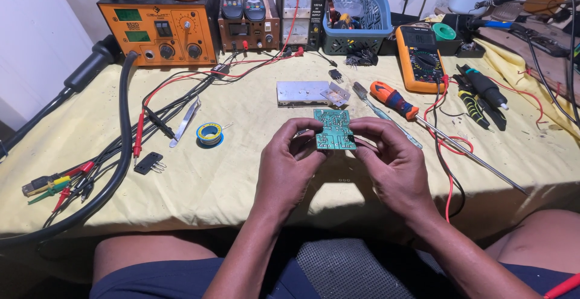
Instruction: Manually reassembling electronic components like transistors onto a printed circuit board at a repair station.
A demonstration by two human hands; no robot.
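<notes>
Left hand [289,157] and right hand [389,157], fingers pinching small green rectangular circuit board [334,130] by its edges, holding it steadiest level above yellow-clothed counter [241,172].

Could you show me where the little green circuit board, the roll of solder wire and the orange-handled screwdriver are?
green circuit board [334,128]: head view, middle of its green face, held between both hands.
roll of solder wire [209,134]: head view, on the spool's rim.
orange-handled screwdriver [393,99]: head view, on the orange grip.
</notes>
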